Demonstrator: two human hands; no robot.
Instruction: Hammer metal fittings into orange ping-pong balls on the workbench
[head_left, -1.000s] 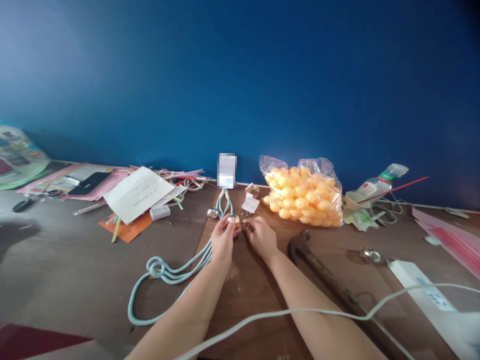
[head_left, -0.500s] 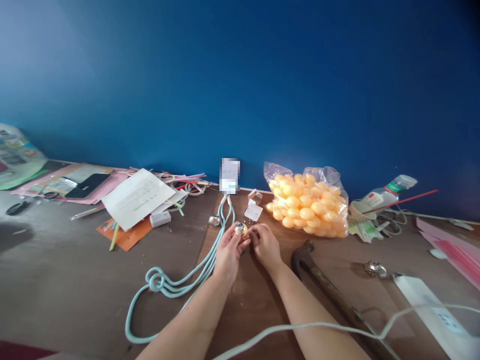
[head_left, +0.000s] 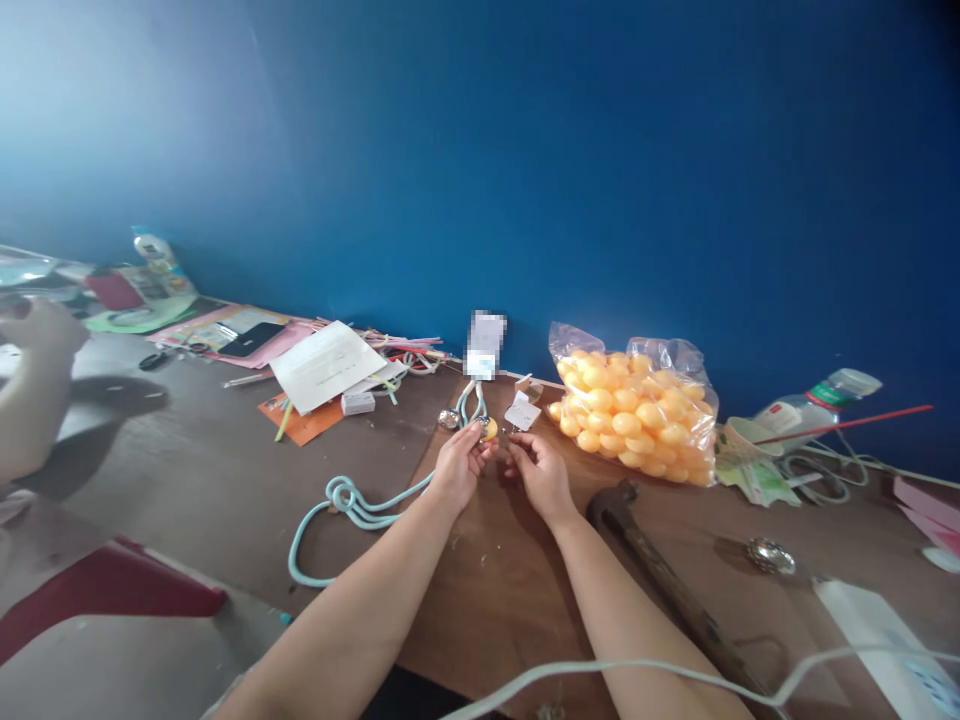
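Observation:
My left hand [head_left: 460, 468] is closed on a small yellow-orange ball [head_left: 491, 429] with a shiny silver piece on its near left side. Just right of it, the fingertips of my right hand [head_left: 544, 476] are pinched together; what they hold, if anything, is too small to make out. Beyond the hands lies a small white card [head_left: 523, 412], with tiny bits in front of it. A shiny silver oval piece [head_left: 448, 419] rests left of the ball, beside the light-blue cord [head_left: 375, 517] of a badge [head_left: 484, 350]. My left forearm covers part of the cord.
A clear bag of yellow-orange balls [head_left: 634, 415] stands at the wall. A hammer [head_left: 652, 560] lies beside my right forearm, another silver piece [head_left: 771, 556] further right. A white cable [head_left: 622, 665] crosses in front. Papers [head_left: 328, 368] lie left; another person's arm [head_left: 34, 385] shows far left.
My view has turned left, so the table things appear further right. Another person's arm has come into view. My left hand still holds the ball, with my right fingers close by.

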